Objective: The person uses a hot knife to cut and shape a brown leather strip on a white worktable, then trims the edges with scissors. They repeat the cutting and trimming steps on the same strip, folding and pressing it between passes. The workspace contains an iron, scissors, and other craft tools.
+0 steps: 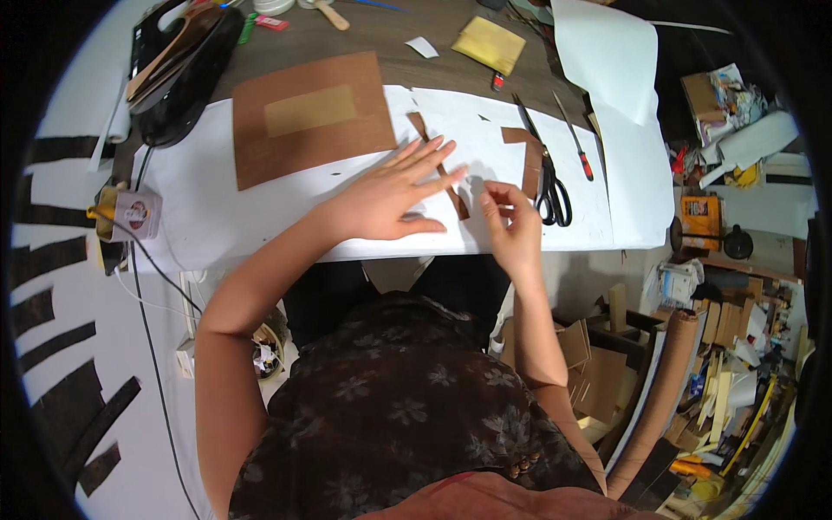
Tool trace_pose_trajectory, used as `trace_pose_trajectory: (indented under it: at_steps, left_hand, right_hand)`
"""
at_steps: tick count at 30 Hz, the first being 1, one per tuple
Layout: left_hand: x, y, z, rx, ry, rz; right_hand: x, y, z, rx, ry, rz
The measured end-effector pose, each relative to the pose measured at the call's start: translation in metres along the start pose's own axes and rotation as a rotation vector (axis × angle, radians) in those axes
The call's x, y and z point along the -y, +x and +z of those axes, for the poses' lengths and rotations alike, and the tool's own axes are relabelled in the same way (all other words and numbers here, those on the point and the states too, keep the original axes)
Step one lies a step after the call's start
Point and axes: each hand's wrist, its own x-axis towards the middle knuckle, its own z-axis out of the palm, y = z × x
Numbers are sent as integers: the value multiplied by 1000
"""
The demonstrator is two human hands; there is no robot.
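My left hand [390,198] is spread out, palm down, over a narrow brown strip [459,204] on the white paper [295,217]. Its fingers cross the strip and hide the middle of it. Thumb and fingers of my right hand [513,227] are pinched together just right of the strip; whatever they hold, if anything, is too small to make out. Close to the right hand lie an L-shaped brown offcut [530,160] and black-handled scissors [552,191], partly over the offcut. Beyond my left hand is a brown rectangular sheet [312,156] with a lighter tan rectangle [310,111] at its middle.
A red-and-black handled pointed tool [586,165] lies right of the scissors. Farther back are a yellow folded packet [490,45] and a white scrap [422,47]. A black device [178,95] and a pale box [136,215] stand left. Loose white paper [620,87] hangs over the right side.
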Motion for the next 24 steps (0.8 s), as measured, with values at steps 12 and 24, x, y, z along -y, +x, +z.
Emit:
trace_pose_trajectory:
  at_steps: [12, 24]
  left_hand:
    - [-17, 5, 20, -95, 4, -87]
    - [-16, 2, 25, -153, -16, -93]
  right_hand:
    - [-8, -4, 33, -69, -245, -226]
    - [-1, -5, 36, -26, -97, 13]
